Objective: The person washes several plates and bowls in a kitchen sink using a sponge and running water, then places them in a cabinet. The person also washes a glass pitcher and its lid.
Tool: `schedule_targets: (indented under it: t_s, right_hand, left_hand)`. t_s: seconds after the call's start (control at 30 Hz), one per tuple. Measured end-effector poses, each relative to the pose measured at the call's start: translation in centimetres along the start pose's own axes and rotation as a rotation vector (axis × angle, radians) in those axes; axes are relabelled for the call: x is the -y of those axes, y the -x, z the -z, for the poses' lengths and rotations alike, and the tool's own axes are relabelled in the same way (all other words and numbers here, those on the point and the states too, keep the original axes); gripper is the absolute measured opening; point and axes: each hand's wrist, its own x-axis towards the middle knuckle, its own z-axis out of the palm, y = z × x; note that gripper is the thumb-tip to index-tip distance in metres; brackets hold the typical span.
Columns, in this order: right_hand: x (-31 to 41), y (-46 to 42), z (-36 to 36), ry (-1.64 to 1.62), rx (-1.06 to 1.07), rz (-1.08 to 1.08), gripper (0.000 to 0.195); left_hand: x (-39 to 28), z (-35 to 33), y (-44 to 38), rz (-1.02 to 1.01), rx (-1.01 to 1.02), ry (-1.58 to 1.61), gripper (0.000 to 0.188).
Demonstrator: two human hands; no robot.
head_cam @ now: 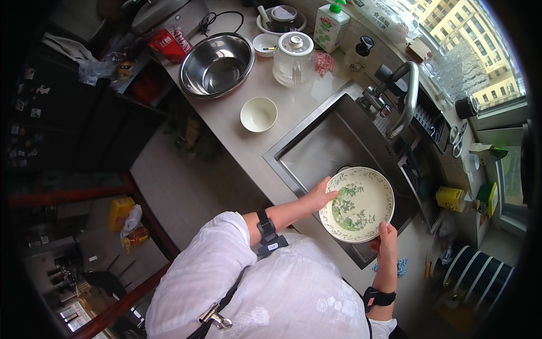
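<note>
Between my two hands is a cream plate (360,203) with a green leaf pattern, held over the near part of the steel sink (313,146). My left hand (321,195) grips its left rim, thumb on top. At the lower right rim, my right hand (385,240) holds it with the thumb along the edge and fingers beneath. The plate's face is turned up towards me and hides part of the basin below. Over the far side of the sink arches the faucet (410,97). A small white bowl (258,114) stands on the counter left of the sink.
A steel basin (217,65), a glass kettle (293,61) and a green-pump bottle (331,27) stand along the counter (237,140). Scissors (456,140) and an oil bottle (453,199) are by the window. A blue-and-white cloth (401,267) lies near my right forearm.
</note>
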Motion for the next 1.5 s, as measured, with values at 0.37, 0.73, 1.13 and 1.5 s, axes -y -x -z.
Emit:
schedule_targets:
  t_s: [0.37,0.73,1.13,1.5]
  right_hand:
    - [-2.3,-2.8,-6.8,-0.220,-0.055,-0.143,0.023]
    - [-8.4,0.2,-6.9,-0.599,-0.241,-0.136,0.043]
    - [-23.0,4.5,4.7,-1.155,-0.751,-0.055,0.020]
    - [-29.8,2.3,14.4,-1.374,-0.848,-0.109,0.016]
  left_hand:
    - [-4.2,6.4,-0.6,-0.175,-0.102,-0.626,0.040]
    - [-5.6,19.0,1.0,0.059,-0.477,0.387,0.060]
    - [-4.4,18.6,-0.7,-0.041,-0.402,0.369,0.056]
    - [-3.2,2.8,1.1,0.139,-0.061,0.226,0.051]
